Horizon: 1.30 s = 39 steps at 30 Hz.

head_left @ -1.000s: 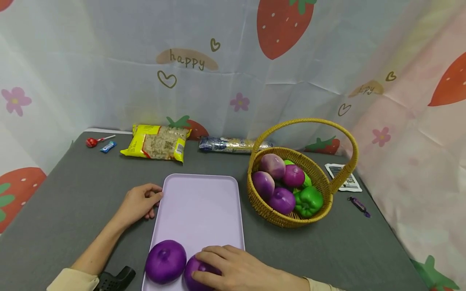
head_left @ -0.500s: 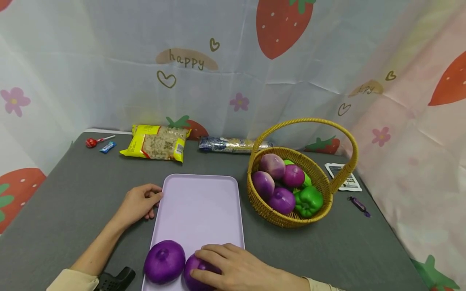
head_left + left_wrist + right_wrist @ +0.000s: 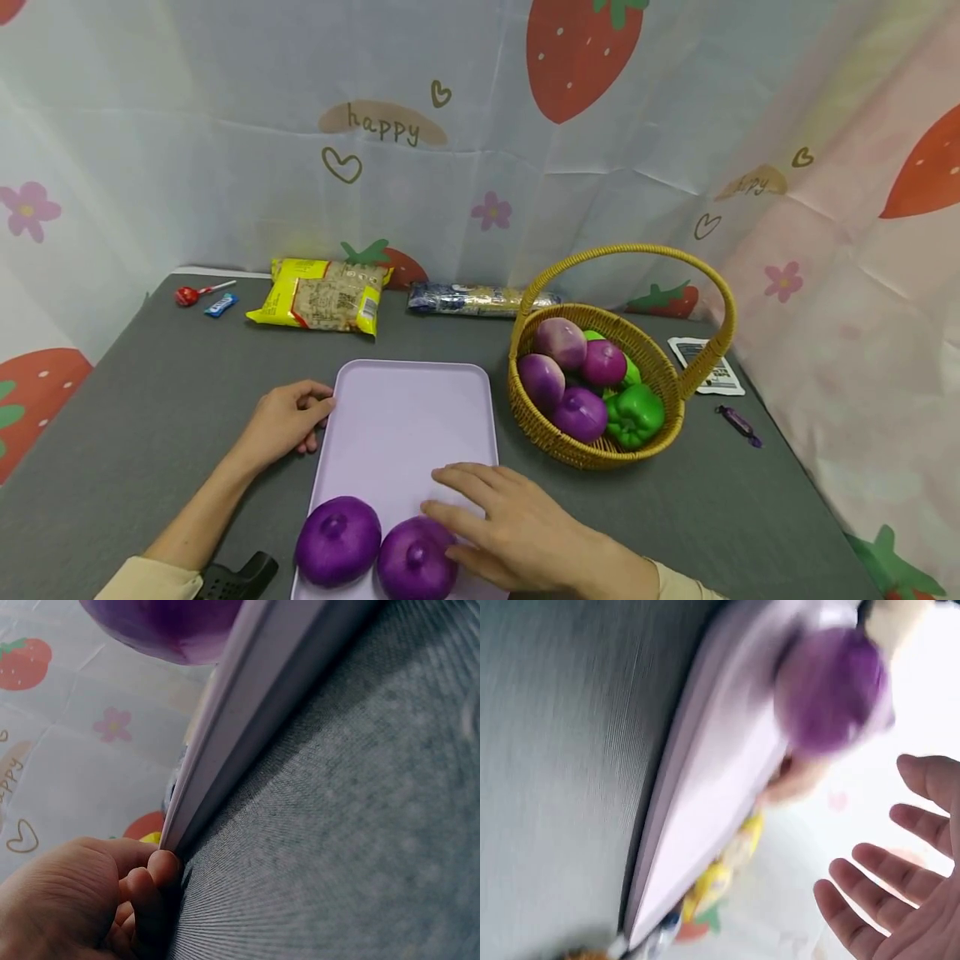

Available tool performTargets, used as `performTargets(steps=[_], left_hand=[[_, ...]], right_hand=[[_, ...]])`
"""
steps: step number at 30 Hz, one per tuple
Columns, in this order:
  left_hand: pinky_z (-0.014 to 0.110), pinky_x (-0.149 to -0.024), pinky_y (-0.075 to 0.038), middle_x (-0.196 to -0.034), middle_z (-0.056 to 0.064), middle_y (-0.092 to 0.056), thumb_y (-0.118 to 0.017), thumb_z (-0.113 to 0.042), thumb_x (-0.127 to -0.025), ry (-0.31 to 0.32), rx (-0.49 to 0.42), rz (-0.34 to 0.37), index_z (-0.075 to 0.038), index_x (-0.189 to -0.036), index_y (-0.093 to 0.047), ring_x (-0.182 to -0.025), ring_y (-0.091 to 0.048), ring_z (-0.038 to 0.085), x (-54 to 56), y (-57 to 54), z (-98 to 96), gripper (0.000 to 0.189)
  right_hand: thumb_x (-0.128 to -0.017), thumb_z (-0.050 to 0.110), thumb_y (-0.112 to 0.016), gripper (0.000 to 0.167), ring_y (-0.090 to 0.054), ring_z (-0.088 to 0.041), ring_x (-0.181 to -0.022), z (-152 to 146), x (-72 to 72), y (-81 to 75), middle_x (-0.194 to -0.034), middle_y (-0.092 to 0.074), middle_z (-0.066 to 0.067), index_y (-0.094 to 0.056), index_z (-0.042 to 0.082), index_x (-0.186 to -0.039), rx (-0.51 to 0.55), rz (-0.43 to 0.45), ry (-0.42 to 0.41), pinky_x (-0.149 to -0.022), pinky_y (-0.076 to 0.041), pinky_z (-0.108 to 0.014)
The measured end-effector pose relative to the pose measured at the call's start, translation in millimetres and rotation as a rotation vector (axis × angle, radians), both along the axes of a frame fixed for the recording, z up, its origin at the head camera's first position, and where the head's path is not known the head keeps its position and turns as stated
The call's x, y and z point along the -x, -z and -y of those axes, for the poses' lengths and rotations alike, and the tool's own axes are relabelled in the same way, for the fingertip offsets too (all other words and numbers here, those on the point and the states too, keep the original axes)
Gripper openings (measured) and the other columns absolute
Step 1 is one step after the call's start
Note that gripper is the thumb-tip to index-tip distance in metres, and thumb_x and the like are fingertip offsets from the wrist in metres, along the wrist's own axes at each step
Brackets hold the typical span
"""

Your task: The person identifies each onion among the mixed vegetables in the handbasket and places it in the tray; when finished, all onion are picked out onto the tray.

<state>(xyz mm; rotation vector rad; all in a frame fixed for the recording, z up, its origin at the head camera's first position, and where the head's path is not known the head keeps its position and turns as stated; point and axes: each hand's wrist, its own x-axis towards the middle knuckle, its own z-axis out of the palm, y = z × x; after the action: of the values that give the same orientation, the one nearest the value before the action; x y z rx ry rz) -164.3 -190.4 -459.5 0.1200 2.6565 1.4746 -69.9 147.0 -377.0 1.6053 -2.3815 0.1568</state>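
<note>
Two purple onions, a left one and a right one, sit side by side on the near end of a lilac tray. My left hand pinches the tray's left rim between thumb and curled fingers; the left wrist view shows the fingertips at that rim. Over the tray's right edge hovers my right hand, fingers spread and apart from the right onion. In the right wrist view its straight fingers hold nothing.
Right of the tray stands a wicker basket with several purple vegetables and a green bell pepper. Behind lie a yellow food bag, a long packet, a lollipop and a blue candy. A white sachet and purple candy lie right.
My right hand has let go of the right onion and lifted up and to the right, uncovering it. The left hand stays at the tray's rim.
</note>
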Motion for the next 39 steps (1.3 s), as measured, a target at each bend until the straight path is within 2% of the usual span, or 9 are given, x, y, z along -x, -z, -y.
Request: performTargets(steps=[4, 9, 14, 17, 20, 23, 26, 33, 39], left_hand=[[0.029, -0.046, -0.051, -0.075, 0.006, -0.064, -0.059, -0.021, -0.097, -0.012, 0.007, 0.004, -0.001, -0.117, -0.062, -0.048, -0.058, 0.013, -0.4, 0.2, 0.9, 0.029], [0.029, -0.046, -0.051, -0.075, 0.006, -0.065, -0.059, -0.022, -0.097, -0.009, -0.002, -0.008, 0.000, -0.117, -0.063, -0.047, -0.058, 0.012, -0.3, -1.3, 2.4, 0.030], [0.029, -0.045, -0.051, -0.074, 0.007, -0.065, -0.059, -0.021, -0.097, -0.003, -0.009, -0.016, 0.001, -0.117, -0.063, -0.047, -0.059, 0.012, 1.7, -3.2, 0.4, 0.029], [0.029, -0.045, -0.051, -0.074, 0.007, -0.065, -0.059, -0.020, -0.097, 0.000, -0.007, -0.011, 0.001, -0.117, -0.063, -0.047, -0.059, 0.012, 1.8, -3.8, 0.1, 0.029], [0.029, -0.045, -0.051, -0.075, 0.007, -0.065, -0.059, -0.020, -0.097, 0.001, -0.008, -0.006, 0.002, -0.117, -0.062, -0.047, -0.059, 0.013, 0.9, -3.8, 0.3, 0.029], [0.029, -0.045, -0.051, -0.075, 0.007, -0.064, -0.059, -0.020, -0.097, -0.002, -0.016, -0.006, 0.002, -0.117, -0.062, -0.048, -0.058, 0.013, -0.6, -2.9, 0.7, 0.030], [0.029, -0.045, -0.051, -0.075, 0.007, -0.064, -0.059, -0.021, -0.097, -0.010, -0.019, -0.015, 0.001, -0.117, -0.062, -0.047, -0.058, 0.012, -2.0, -1.6, 1.3, 0.030], [0.029, -0.045, -0.050, -0.074, 0.006, -0.064, -0.060, -0.020, -0.096, -0.014, -0.017, -0.026, 0.001, -0.116, -0.063, -0.046, -0.057, 0.012, -3.0, -0.3, 0.9, 0.029], [0.029, -0.045, -0.050, -0.073, 0.006, -0.064, -0.060, -0.020, -0.096, -0.017, -0.005, -0.024, 0.001, -0.116, -0.063, -0.046, -0.057, 0.012, -1.6, -1.9, -0.1, 0.029]], right_hand=[[-0.085, 0.029, -0.074, 0.050, -0.059, -0.021, -0.120, -15.9, 22.2, -7.8, -0.134, -0.057, -0.008, -0.057, 0.017, -0.130, 0.146, -0.076, 0.100, -0.093, -0.054, -0.036], [-0.082, 0.025, -0.077, 0.051, -0.060, -0.026, -0.115, -51.0, 50.0, -21.0, -0.130, -0.059, -0.011, -0.060, 0.013, -0.129, 0.240, -0.059, 0.302, -0.094, -0.053, -0.044], [-0.082, 0.026, -0.077, 0.060, -0.057, -0.032, -0.119, -93.7, 69.3, -25.3, -0.131, -0.057, -0.014, -0.055, 0.010, -0.135, 0.174, 0.061, 0.537, -0.098, -0.050, -0.054], [-0.085, 0.029, -0.075, 0.061, -0.055, -0.036, -0.123, -109.9, 76.6, -20.5, -0.134, -0.056, -0.016, -0.052, 0.008, -0.138, 0.086, 0.167, 0.629, -0.101, -0.046, -0.058], [-0.087, 0.035, -0.073, 0.062, -0.052, -0.039, -0.128, -116.1, 80.4, -14.4, -0.137, -0.055, -0.018, -0.052, 0.007, -0.138, 0.025, 0.219, 0.654, -0.103, -0.043, -0.061], [-0.086, 0.037, -0.073, 0.061, -0.052, -0.039, -0.128, -114.6, 82.5, -12.3, -0.136, -0.057, -0.017, -0.055, 0.007, -0.136, 0.017, 0.216, 0.645, -0.103, -0.042, -0.061], [-0.084, 0.037, -0.075, 0.061, -0.055, -0.037, -0.123, -110.4, 85.0, -12.3, -0.132, -0.060, -0.016, -0.056, 0.008, -0.134, 0.008, 0.203, 0.637, -0.102, -0.045, -0.059], [-0.081, 0.030, -0.079, 0.061, -0.060, -0.036, -0.116, -108.2, 89.2, -11.4, -0.125, -0.063, -0.018, -0.057, 0.004, -0.132, -0.088, 0.274, 0.648, -0.098, -0.050, -0.053], [-0.079, 0.030, -0.080, 0.057, -0.064, -0.033, -0.106, -110.1, 91.3, -11.1, -0.118, -0.066, -0.017, -0.061, 0.004, -0.126, -0.116, 0.251, 0.640, -0.090, -0.054, -0.049]])
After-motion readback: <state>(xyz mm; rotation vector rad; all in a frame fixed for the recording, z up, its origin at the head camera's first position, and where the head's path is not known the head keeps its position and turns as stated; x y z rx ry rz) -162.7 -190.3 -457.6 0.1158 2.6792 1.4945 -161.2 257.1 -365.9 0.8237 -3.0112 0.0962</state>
